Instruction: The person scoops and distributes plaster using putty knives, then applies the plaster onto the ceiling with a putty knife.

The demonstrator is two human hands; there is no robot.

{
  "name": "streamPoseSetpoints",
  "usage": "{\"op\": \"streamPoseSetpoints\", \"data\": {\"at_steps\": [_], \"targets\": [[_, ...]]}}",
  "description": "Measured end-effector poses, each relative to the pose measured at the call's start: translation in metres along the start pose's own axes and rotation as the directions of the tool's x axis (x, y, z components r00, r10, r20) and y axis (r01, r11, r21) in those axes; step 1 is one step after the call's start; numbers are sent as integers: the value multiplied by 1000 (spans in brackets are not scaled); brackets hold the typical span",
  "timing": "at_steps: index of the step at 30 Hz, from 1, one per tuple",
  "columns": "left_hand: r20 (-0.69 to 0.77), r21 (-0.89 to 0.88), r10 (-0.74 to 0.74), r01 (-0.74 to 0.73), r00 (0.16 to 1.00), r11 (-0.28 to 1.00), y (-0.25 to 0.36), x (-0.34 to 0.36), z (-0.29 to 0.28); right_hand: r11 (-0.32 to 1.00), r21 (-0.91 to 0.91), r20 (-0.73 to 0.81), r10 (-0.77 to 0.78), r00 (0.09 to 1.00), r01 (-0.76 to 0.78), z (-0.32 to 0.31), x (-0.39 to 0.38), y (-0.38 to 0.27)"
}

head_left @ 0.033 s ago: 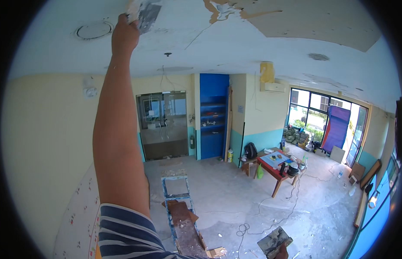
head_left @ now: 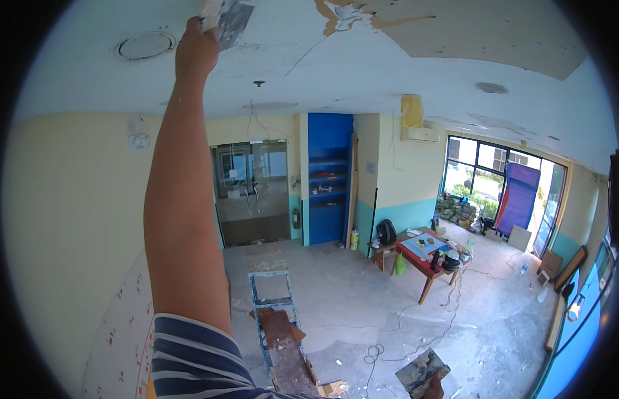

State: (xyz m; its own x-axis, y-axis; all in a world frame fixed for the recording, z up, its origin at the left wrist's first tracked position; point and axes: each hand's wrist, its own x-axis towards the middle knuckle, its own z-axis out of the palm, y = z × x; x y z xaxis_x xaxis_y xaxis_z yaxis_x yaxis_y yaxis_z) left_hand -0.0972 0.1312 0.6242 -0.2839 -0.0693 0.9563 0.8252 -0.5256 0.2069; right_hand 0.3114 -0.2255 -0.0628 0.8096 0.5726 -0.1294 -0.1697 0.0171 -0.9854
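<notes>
Left hand (head_left: 198, 50): raised overhead at the end of a nearly straight arm, curled closed around the pale handle of a flat-bladed trowel (head_left: 235, 26); the finger positions on the far side cannot be made out.
Trowel: at the upper edge of the view, just under the ceiling (head_left: 343, 73), its grey blade seeming to lie nearly flat to it, though actual contact is hard to confirm. The handle-first grip probably keeps the hand behind the blade and lets the broad face meet the overhead plane.
Right hand (head_left: 434, 389): low at the bottom edge and only partly visible, the thumb lapping over the near edge of a square plate (head_left: 419, 369); the rest of the grip is hidden.
Plate: face up and smeared grey and white, well apart from the trowel; it is likely held face up so that whatever sits on it stays put, and low to leave the raised arm room.
Ladder (head_left: 269, 268): blue-framed and spattered, standing below, with a brown plank (head_left: 279, 339) beside the raised arm's striped sleeve (head_left: 196, 352).
Surface (head_left: 416, 264): red-edged, farther off on the floor, carrying assorted items well out of reach.
Shift: compared with the earlier frame, the left hand and trowel sit slightly farther right; the right hand, plate and ladder look unchanged.
</notes>
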Motion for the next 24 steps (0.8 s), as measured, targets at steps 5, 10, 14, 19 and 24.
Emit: {"op": "streamPoseSetpoints", "data": {"at_steps": [5, 10, 14, 19, 24], "targets": [[4, 16, 20, -20, 1000, 1000, 2, 6, 14, 814, 508, 71, 288, 955, -283, 10, 2, 0], [-86, 25, -73, 75, 994, 997, -31, 4, 10, 851, 471, 60, 232, 971, -232, 9, -6, -6], [-170, 16, -138, 143, 976, 990, -43, -2, 0, 940, -332, 3, -77, 997, 74, -20, 14, 23], [-247, -69, -95, 80, 964, 994, -47, -10, -11, 671, -648, 115, -383, 916, 362, -9, -2, 6], [-225, 32, 195, -193, 955, 981, -20, 7, -17, 997, 72, 45, 21, 999, -24, 6, 7, 2]]}}
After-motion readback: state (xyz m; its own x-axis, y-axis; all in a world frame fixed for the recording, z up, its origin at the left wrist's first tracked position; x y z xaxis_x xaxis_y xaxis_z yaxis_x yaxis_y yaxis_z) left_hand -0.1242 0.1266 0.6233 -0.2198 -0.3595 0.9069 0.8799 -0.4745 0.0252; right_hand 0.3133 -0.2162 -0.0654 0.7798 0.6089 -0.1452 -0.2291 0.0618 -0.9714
